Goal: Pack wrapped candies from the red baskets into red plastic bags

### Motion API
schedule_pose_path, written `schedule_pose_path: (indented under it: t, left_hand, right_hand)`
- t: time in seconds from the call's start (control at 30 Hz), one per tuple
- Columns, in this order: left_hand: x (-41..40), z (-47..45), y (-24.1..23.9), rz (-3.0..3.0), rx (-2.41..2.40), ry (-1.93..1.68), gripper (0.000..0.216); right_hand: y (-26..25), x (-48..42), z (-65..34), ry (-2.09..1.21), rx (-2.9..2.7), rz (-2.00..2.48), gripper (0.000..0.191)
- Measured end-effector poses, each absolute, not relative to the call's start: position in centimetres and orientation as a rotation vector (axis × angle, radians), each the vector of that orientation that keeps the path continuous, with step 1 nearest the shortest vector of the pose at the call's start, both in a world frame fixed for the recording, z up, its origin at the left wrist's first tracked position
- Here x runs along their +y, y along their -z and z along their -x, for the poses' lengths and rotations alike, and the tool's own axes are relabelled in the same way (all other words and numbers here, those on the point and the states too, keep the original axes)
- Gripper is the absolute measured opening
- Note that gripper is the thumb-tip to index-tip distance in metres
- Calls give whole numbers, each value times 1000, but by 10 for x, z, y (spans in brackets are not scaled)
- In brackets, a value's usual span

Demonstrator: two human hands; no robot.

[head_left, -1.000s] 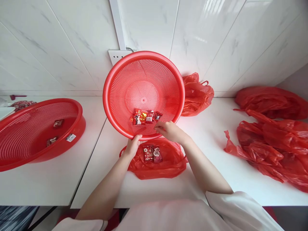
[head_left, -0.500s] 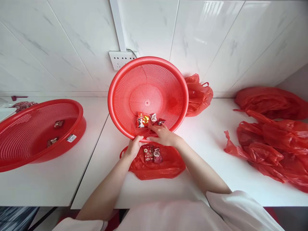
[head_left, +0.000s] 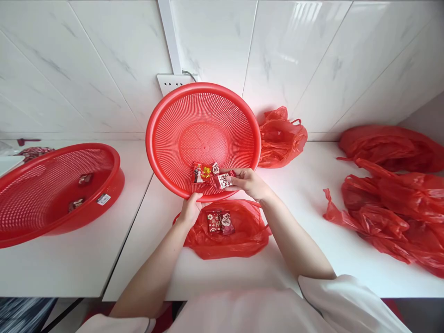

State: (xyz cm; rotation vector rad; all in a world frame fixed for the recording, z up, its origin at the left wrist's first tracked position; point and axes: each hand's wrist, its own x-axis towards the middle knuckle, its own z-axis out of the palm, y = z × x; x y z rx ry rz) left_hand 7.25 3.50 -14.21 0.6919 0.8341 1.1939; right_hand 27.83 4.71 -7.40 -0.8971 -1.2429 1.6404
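Observation:
A red plastic basket [head_left: 204, 95] with a mesh wall is tilted toward me, its near rim gripped by my left hand [head_left: 190, 209]. My right hand [head_left: 251, 183], at the basket's lower right, pinches a small red-and-white candy packet [head_left: 225, 181] between thumb and fingers. Just left of it, a red packet with a yellow patch [head_left: 201, 172] and a small dark-red packet [head_left: 215, 168] lie inside the basket. Below the basket, an open red plastic bag [head_left: 239, 243] rests on the white table; two dark-red packets [head_left: 221, 223] lie in it.
Another red basket [head_left: 111, 162] stands at the left with two small packets inside. A crumpled red bag [head_left: 286, 143] sits behind on the right, and more red bags [head_left: 391, 203] lie far right. A power strip [head_left: 168, 84] is on the tiled wall.
My right hand has lifted from among the packets and now holds one, moving slightly right and up. The basket has shifted a little left, with my left hand still on its rim.

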Motion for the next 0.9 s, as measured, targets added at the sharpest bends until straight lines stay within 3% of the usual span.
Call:
schedule_pose_path:
  t: [0.23, 0.43, 0.57, 0.73, 0.9]
  left_hand:
    - [36, -72, 146, -679, 834, -1166, 23]
    - [34, -71, 145, -694, 824, -1160, 26]
    - [34, -72, 144, -716, 810, -1143, 29]
    - [34, -71, 145, -700, 863, -1170, 23]
    - [34, -72, 144, -706, 872, -1173, 21]
  right_hand:
    - [74, 50, -283, -1584, -1278, 925, 41]
    - [75, 47, -289, -1478, -1716, 970, 26]
    - [71, 42, -292, -1283, -2073, 1060, 21]
    - [69, 36, -294, -1172, -2494, 1196, 28]
    - [68, 35, -287, -794, -2339, 1270, 23]
